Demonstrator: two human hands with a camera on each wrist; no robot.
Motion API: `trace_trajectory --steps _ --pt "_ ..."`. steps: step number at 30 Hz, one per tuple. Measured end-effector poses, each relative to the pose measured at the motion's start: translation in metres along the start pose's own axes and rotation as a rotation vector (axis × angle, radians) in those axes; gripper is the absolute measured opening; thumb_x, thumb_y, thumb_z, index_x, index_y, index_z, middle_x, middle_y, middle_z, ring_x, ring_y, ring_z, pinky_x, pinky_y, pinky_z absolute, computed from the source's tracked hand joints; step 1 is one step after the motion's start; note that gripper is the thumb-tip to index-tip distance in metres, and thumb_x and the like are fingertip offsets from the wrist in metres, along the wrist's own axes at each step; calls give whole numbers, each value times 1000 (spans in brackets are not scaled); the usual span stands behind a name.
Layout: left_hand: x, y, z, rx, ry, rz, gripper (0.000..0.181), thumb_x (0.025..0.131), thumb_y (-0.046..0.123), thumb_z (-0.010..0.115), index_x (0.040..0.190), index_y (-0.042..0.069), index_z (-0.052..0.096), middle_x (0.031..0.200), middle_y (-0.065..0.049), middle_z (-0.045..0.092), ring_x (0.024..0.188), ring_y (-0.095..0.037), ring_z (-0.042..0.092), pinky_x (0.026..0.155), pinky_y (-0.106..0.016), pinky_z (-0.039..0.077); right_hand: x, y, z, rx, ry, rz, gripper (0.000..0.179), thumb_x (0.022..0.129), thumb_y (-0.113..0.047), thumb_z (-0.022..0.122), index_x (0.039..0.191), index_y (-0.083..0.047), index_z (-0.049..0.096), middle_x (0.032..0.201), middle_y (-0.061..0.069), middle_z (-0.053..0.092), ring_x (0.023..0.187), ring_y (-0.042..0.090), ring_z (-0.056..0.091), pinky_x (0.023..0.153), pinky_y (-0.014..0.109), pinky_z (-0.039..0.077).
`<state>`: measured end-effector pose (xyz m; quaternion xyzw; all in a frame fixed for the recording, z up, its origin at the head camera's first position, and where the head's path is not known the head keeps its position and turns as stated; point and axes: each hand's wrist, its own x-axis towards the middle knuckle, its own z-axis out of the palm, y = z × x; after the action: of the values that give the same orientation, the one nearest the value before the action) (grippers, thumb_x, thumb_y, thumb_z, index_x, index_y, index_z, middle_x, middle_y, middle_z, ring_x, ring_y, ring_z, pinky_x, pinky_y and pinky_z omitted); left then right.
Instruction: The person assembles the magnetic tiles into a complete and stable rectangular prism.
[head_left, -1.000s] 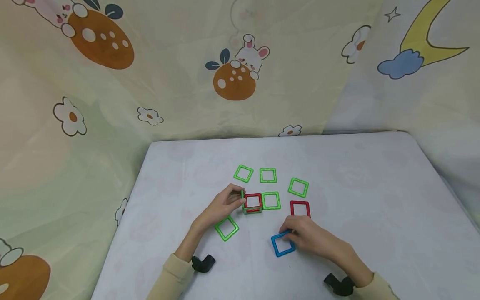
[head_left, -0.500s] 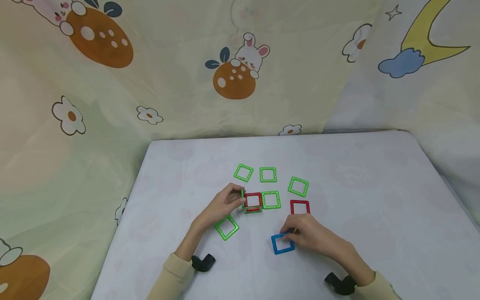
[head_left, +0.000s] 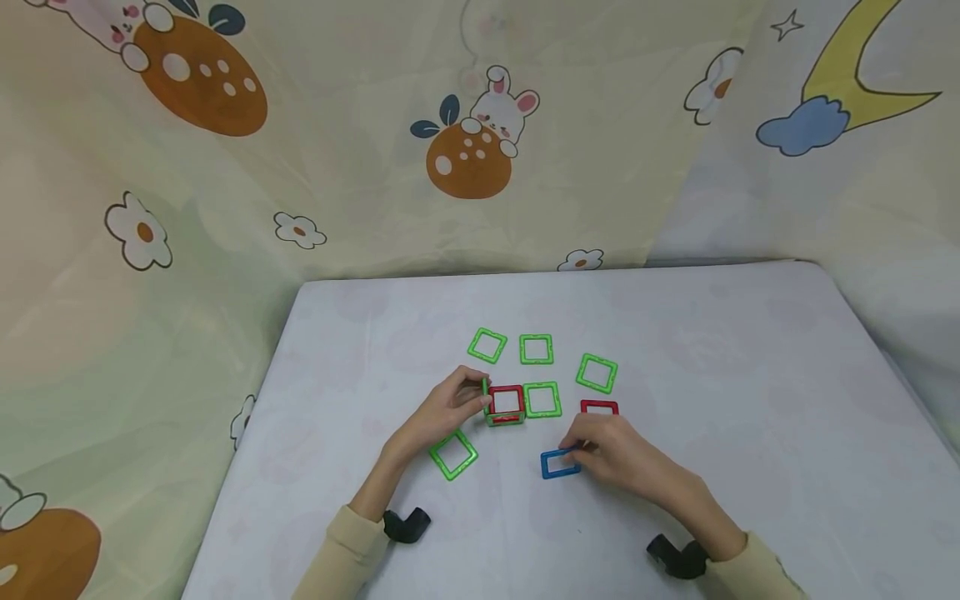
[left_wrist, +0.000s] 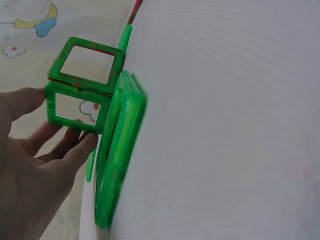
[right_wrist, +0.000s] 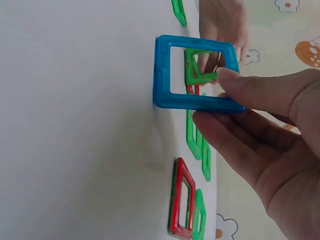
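Observation:
My left hand (head_left: 442,412) pinches an upright green square magnetic tile (left_wrist: 50,107) by its edges. That tile forms the left side of a small build. A red tile (head_left: 506,388) and a low green-and-red front wall (head_left: 507,421) make up the rest, with a green tile (head_left: 558,400) lying against its right side. To the right, my right hand (head_left: 626,450) holds a blue square tile (right_wrist: 162,70) between thumb and fingers, tilted and close over the table. Partly hidden behind that hand lies a red tile (head_left: 599,404). Near my left wrist is a loose green tile (head_left: 464,467).
Beyond the build, several green tiles lie flat, among them one at the far left (head_left: 493,333), one in the middle (head_left: 536,362) and one at the right (head_left: 592,387). The white table (head_left: 750,350) ends at a printed curtain (head_left: 360,150).
My right hand has moved slightly away from me with the blue tile, which is now tilted more steeply. It covers more of the red tile. My left hand stays in place.

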<state>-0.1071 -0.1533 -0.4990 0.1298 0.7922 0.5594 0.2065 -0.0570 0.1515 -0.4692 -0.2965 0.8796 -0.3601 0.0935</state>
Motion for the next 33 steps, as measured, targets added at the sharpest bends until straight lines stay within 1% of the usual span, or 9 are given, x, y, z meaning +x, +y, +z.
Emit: trace_trajectory --steps 4,9,12,17,24,33 --pt "0 0 0 -4 -3 2 40 102 28 65 136 10 51 151 -10 51 142 -26 52 114 -43 45 5 3 -3 -37 35 -32 18 80 3 84 91 -10 78 88 -4 73 78 4 65 73 19 59" --pt "0 0 1 5 -2 -3 39 103 27 65 136 11 51 150 -10 52 141 -25 52 113 -42 46 11 8 -5 -24 63 -75 20 80 6 83 90 -9 77 88 -3 73 77 4 63 71 20 58" --pt "0 0 1 11 2 -6 38 103 24 65 136 12 51 151 -9 52 142 -25 52 114 -42 45 13 10 -4 -15 73 -83 19 80 6 83 91 -9 77 89 -2 73 76 3 61 70 20 57" --pt "0 1 1 11 7 -8 38 103 22 64 137 12 50 151 -10 51 142 -26 52 114 -43 45 18 10 -2 -30 103 -85 20 79 6 83 90 -8 77 89 -1 73 76 4 61 68 20 57" --pt "0 0 1 1 3 -8 40 103 23 64 138 11 50 150 -10 52 142 -26 51 114 -42 44 27 9 -1 -58 114 -63 17 81 3 84 91 -8 76 89 0 72 77 6 63 69 19 57" --pt "0 0 1 -4 1 -3 43 103 27 64 139 10 49 150 -10 52 142 -26 51 114 -43 45 37 13 -1 -47 130 -98 17 81 3 84 92 -7 76 89 1 73 79 9 66 71 21 59"
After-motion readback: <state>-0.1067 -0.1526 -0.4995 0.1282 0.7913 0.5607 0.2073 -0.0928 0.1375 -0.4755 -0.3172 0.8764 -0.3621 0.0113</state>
